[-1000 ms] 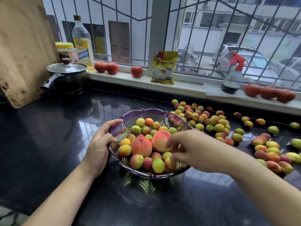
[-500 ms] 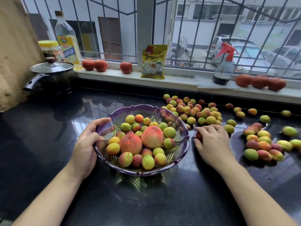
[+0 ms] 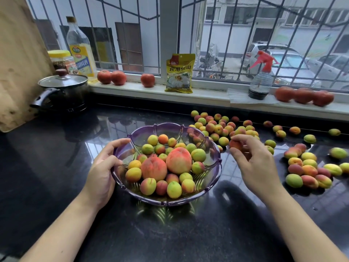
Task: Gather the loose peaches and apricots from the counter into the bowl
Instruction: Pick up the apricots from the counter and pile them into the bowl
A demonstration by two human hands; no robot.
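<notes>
One reddish apricot (image 3: 235, 145) is being pinched in the right hand (image 3: 255, 163) fingers (image 3: 238, 137).
Left hand (image 3: 103, 171) fingers (image 3: 118, 143) are gripping the purple bowl (image 3: 171, 202) rim.

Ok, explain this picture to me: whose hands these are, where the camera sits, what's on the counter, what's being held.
No machine here: a person wears a camera on their head, looking down at their own two hands. The left hand holds the rim of a purple glass bowl, already partly full of peaches and apricots. The right hand pinches one reddish apricot just right of the bowl. Many loose apricots lie on the black counter. A lidded pot stands at the back left.
</notes>
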